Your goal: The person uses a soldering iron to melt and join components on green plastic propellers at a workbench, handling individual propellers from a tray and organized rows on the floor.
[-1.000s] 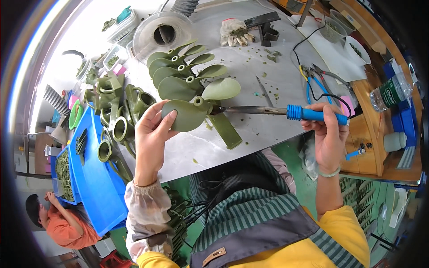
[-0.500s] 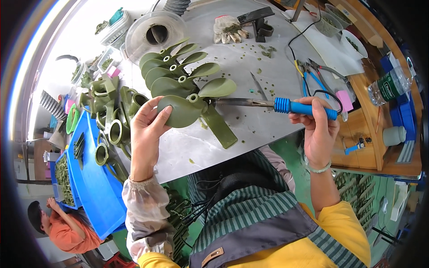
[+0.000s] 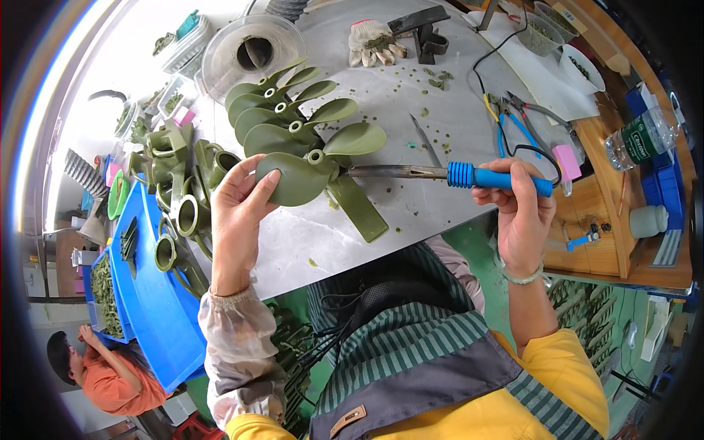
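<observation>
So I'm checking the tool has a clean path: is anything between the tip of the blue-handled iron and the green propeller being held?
Nothing visible. The left hand holds the olive-green plastic propeller by a blade, and the metal shaft of the blue-handled soldering iron in the right hand reaches straight to its hub.

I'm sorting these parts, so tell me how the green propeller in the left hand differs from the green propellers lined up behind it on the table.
The held propeller is gripped by the left hand at one blade, while the row of propellers lies untouched on the grey table. The held propeller meets the metal tip of the blue-handled soldering iron in the right hand; no tool touches the row. Both are olive green, with rounded blades around a ringed hub.
</observation>
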### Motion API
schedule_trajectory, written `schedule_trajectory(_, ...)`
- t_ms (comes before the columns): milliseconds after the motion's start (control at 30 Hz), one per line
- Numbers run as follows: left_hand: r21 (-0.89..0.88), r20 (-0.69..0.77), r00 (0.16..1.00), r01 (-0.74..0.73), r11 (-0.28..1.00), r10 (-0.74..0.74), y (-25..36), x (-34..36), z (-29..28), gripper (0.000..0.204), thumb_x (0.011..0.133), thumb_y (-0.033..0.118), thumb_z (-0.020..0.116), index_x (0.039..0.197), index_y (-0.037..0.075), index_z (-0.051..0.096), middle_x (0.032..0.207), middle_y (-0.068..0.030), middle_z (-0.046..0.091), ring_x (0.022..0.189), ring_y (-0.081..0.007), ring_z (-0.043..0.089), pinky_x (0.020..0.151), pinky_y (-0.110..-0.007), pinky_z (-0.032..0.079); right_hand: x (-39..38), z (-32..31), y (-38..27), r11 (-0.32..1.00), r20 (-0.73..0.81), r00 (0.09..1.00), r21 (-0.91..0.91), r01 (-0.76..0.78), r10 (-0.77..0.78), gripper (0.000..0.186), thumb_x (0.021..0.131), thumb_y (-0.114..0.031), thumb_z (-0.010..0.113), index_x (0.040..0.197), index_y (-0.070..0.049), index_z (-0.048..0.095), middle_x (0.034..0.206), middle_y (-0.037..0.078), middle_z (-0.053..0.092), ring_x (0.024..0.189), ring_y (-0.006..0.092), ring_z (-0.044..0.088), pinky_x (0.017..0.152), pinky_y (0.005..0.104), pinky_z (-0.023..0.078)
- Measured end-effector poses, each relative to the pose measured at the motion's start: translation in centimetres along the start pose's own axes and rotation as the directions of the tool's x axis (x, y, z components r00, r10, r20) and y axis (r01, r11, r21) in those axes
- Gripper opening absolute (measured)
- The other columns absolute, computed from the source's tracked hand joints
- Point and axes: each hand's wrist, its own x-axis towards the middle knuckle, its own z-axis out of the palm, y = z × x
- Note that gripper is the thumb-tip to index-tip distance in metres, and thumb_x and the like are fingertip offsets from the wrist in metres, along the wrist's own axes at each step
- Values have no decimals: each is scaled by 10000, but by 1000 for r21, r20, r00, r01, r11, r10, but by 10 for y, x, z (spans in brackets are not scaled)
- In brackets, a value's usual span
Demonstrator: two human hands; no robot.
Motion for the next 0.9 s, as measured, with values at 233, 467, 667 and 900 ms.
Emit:
schedule_trajectory(233, -11, 1, 1000, -3, 1000, 3, 1, 0, -1, 303, 888, 58, 637, 1172, -23, 570, 987, -89, 684, 857, -131, 659, 765, -266, 547, -1, -1, -1, 1000, 13, 1000, -15, -10, 10, 307, 972, -169, 469, 902, 79, 636, 811, 134, 661, 654, 190, 667, 605, 290, 573)
schedule_trajectory(467, -15, -2, 1000, -5, 1000, 5, 1, 0, 1, 295, 888, 49, 633, 1167, -25, 573, 984, -89, 684, 856, -133, 659, 761, -266, 548, 0, -3, 1, 1000, 0, 1000, 19, -24, 24, 295, 971, -169, 481, 909, 78, 630, 826, 131, 662, 655, 191, 669, 616, 299, 576)
schedule_trajectory(667, 7, -12, 1000, -1, 1000, 1, 1, 0, 1, 300, 885, 55, 639, 1166, -24, 574, 976, -85, 685, 845, -126, 657, 751, -259, 547, 3, -5, 8, 999, -20, 999, 28, -33, 33, 298, 973, -182, 493, 923, 79, 627, 831, 128, 659, 671, 199, 675, 629, 309, 581)
schedule_trajectory(900, 18, -15, 1000, 4, 1000, -4, 2, 0, 2, 300, 883, 58, 643, 1165, -22, 575, 963, -83, 687, 834, -121, 658, 743, -255, 546, 3, -7, 10, 1000, -24, 1000, 26, -10, 11, 294, 972, -172, 487, 918, 82, 626, 831, 129, 659, 667, 201, 673, 619, 305, 579)
